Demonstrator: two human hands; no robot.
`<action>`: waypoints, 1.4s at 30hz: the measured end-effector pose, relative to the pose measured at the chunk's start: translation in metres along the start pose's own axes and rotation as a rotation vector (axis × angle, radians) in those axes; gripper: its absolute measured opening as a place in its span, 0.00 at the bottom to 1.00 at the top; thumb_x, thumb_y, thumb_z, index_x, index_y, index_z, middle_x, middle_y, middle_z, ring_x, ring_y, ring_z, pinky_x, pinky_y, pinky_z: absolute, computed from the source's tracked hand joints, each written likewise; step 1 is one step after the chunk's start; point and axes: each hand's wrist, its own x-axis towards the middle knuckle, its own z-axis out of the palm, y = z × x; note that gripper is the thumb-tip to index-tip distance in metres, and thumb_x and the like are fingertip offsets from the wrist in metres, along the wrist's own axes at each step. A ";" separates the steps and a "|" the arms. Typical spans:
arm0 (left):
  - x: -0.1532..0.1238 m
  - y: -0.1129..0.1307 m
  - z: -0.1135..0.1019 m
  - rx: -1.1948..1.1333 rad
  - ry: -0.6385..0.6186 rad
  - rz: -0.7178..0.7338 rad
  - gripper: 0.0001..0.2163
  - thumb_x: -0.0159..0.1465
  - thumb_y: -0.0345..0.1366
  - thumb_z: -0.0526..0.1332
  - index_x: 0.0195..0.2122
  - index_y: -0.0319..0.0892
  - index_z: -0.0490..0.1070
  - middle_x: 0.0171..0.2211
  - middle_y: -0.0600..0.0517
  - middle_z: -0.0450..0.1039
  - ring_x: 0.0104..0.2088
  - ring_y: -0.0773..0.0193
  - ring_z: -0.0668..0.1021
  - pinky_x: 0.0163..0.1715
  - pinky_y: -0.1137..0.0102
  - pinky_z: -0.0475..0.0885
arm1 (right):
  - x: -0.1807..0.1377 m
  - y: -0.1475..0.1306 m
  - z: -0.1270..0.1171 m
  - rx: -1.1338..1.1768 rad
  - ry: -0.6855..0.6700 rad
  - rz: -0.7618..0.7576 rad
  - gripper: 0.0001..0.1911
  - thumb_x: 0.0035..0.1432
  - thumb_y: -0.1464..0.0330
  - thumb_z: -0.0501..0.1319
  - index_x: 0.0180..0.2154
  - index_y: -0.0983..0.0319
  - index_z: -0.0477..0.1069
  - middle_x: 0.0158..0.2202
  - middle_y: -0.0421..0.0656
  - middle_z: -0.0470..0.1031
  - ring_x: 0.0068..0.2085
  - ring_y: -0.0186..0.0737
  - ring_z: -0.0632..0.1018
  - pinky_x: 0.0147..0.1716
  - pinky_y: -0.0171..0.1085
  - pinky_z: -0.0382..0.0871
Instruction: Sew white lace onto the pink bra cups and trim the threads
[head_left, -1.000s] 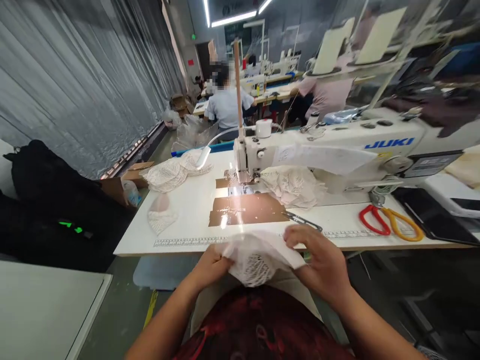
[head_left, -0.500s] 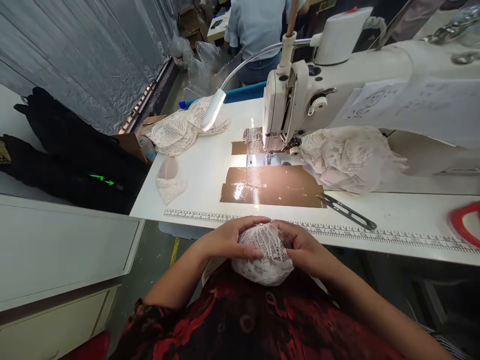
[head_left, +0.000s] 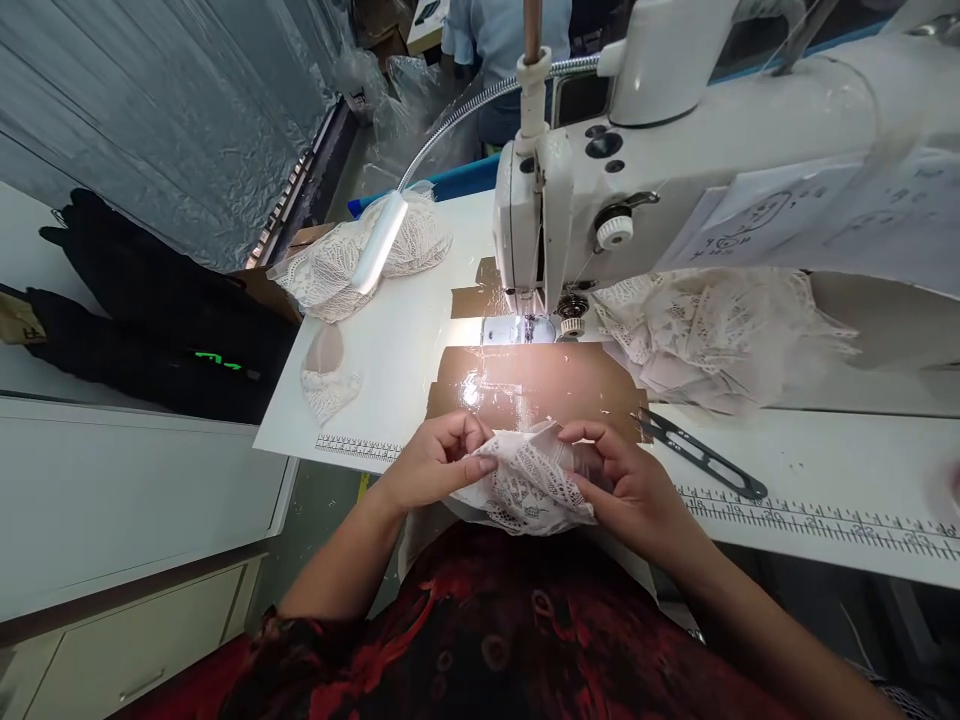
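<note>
At the table's front edge, a white lace bra cup (head_left: 534, 490) is held up between both hands, its lace side facing me. My left hand (head_left: 442, 462) pinches its left edge between thumb and fingers. The right edge is gripped by my right hand (head_left: 626, 485), with sheer fabric showing between thumb and fingertips. Just beyond stands a white sewing machine (head_left: 536, 220), its needle over the metal plate (head_left: 504, 331). Brown tape (head_left: 540, 385) covers the tabletop in front of the needle.
Lace cups (head_left: 360, 262) lie at the back left under a lamp (head_left: 381, 240). A single lace piece (head_left: 328, 375) rests nearer. More lace pieces (head_left: 712, 335) are heaped under the machine arm. Thread snips (head_left: 705, 455) lie right, by a printed ruler (head_left: 817, 522). Beyond sits a person (head_left: 510, 40).
The cup has been raised toward the table edge and opened out from its rounded shape. Both hands have shifted their hold. My view has moved closer to the machine.
</note>
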 end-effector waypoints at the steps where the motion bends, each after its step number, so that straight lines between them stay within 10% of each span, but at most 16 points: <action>1: -0.002 0.006 0.001 0.076 -0.004 0.046 0.14 0.58 0.40 0.64 0.26 0.40 0.58 0.29 0.53 0.64 0.28 0.70 0.67 0.27 0.75 0.64 | 0.002 0.001 -0.001 -0.033 -0.012 -0.025 0.14 0.49 0.66 0.66 0.41 0.58 0.72 0.35 0.41 0.77 0.30 0.37 0.74 0.28 0.35 0.67; 8: -0.013 0.045 0.015 0.489 -0.258 0.276 0.08 0.61 0.35 0.56 0.39 0.45 0.73 0.33 0.48 0.75 0.37 0.59 0.76 0.43 0.63 0.71 | 0.010 -0.004 -0.003 -0.226 -0.143 -0.155 0.07 0.56 0.66 0.60 0.35 0.58 0.77 0.29 0.40 0.77 0.29 0.38 0.73 0.29 0.35 0.65; 11: -0.002 0.030 0.015 0.426 -0.108 0.275 0.13 0.60 0.37 0.60 0.46 0.44 0.71 0.43 0.46 0.74 0.45 0.57 0.75 0.49 0.61 0.69 | 0.012 -0.009 -0.003 -0.143 -0.266 -0.138 0.10 0.59 0.65 0.58 0.36 0.57 0.79 0.30 0.40 0.77 0.31 0.38 0.74 0.31 0.35 0.66; 14: 0.009 0.003 0.013 0.216 0.061 0.132 0.25 0.56 0.41 0.66 0.54 0.42 0.65 0.50 0.43 0.69 0.49 0.56 0.73 0.49 0.63 0.69 | 0.013 -0.010 -0.004 -0.026 -0.347 -0.072 0.12 0.59 0.61 0.59 0.35 0.58 0.79 0.27 0.40 0.75 0.29 0.38 0.73 0.29 0.35 0.65; 18: 0.010 -0.014 0.011 -0.141 -0.013 -0.133 0.19 0.60 0.45 0.63 0.45 0.36 0.70 0.35 0.47 0.74 0.32 0.64 0.76 0.32 0.71 0.71 | 0.013 -0.006 -0.007 0.068 -0.316 -0.001 0.17 0.60 0.56 0.57 0.40 0.60 0.78 0.29 0.42 0.76 0.31 0.40 0.74 0.31 0.35 0.67; 25: 0.013 -0.011 0.010 -0.331 -0.032 -0.148 0.14 0.56 0.41 0.68 0.37 0.36 0.73 0.29 0.52 0.72 0.27 0.69 0.73 0.28 0.76 0.68 | 0.012 -0.005 0.003 0.121 -0.250 0.069 0.17 0.56 0.56 0.62 0.39 0.61 0.78 0.31 0.42 0.76 0.32 0.40 0.74 0.33 0.36 0.69; 32: -0.009 -0.026 0.010 -1.065 -0.038 -0.252 0.36 0.50 0.58 0.66 0.54 0.38 0.66 0.51 0.42 0.69 0.50 0.54 0.73 0.48 0.63 0.70 | 0.012 -0.005 0.009 0.164 0.081 -0.125 0.13 0.57 0.59 0.62 0.27 0.60 0.76 0.26 0.39 0.73 0.28 0.36 0.72 0.30 0.35 0.66; 37: -0.008 -0.020 0.024 -1.011 0.012 -0.276 0.24 0.50 0.36 0.70 0.48 0.37 0.71 0.45 0.45 0.74 0.43 0.58 0.76 0.47 0.64 0.70 | 0.026 -0.015 0.037 -0.081 -0.021 -0.277 0.17 0.55 0.63 0.64 0.16 0.61 0.70 0.18 0.37 0.65 0.26 0.35 0.67 0.32 0.37 0.64; 42: -0.002 -0.030 0.026 -0.892 0.154 -0.249 0.17 0.43 0.21 0.66 0.36 0.38 0.75 0.29 0.52 0.75 0.28 0.68 0.75 0.30 0.74 0.69 | 0.032 -0.012 0.054 0.283 0.023 -0.045 0.09 0.50 0.60 0.68 0.24 0.58 0.77 0.24 0.39 0.75 0.28 0.37 0.72 0.31 0.38 0.67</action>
